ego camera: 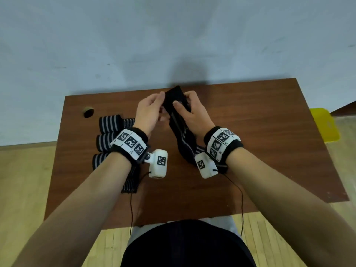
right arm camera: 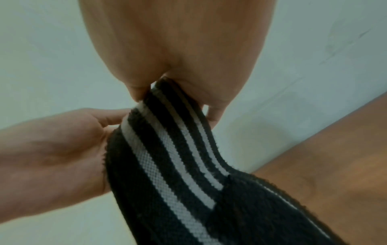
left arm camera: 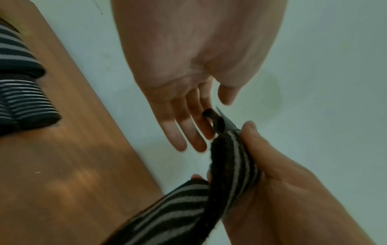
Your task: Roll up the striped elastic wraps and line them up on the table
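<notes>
A black-and-white striped wrap (ego camera: 175, 97) is held up over the middle back of the brown table (ego camera: 260, 135). My right hand (ego camera: 181, 107) pinches it near its black end, thumb on top (right arm camera: 173, 99). My left hand (ego camera: 163, 105) holds the same end from the left, thumb on its edge and fingers beneath; in the left wrist view its outer fingers lie nearly straight beside a small dark loop (left arm camera: 210, 115). The wrap's loose tail (ego camera: 185, 145) hangs to the table. Three rolled wraps (ego camera: 110, 122) (ego camera: 104, 141) (ego camera: 99, 160) lie in a column at the left.
Another flat striped wrap (ego camera: 130, 183) lies partly under my left forearm, and one more roll (ego camera: 128, 121) sits behind my left wrist. A round cable hole (ego camera: 88, 112) is at the table's back left. A yellow object (ego camera: 325, 125) stands off the right edge.
</notes>
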`<action>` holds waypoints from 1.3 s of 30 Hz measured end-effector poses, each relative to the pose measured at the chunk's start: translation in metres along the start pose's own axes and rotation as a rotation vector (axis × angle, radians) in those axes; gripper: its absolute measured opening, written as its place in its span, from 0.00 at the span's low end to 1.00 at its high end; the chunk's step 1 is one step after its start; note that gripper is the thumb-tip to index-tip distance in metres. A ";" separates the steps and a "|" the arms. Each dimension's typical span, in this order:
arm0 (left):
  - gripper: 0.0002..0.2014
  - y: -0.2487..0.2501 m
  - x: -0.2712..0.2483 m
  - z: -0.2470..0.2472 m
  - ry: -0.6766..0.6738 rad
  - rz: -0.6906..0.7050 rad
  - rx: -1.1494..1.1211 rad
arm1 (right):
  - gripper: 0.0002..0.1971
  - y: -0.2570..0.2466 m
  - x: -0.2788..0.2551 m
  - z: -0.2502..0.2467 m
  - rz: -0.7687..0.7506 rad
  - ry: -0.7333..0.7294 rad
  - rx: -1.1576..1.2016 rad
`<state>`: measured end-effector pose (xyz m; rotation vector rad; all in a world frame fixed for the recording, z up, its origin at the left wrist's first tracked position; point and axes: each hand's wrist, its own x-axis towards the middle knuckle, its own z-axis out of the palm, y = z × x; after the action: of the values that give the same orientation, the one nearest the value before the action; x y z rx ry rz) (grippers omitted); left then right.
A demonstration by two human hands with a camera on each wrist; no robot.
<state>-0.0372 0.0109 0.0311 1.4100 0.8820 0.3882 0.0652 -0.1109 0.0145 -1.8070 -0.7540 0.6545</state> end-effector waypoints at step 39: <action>0.10 0.187 -0.020 -0.011 -0.111 0.325 -0.302 | 0.05 -0.179 0.014 -0.058 -0.327 0.331 0.273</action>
<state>-0.0093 0.0353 0.2158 1.2781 0.4785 0.6542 0.0823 -0.0852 0.2010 -1.4505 -0.6775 0.2205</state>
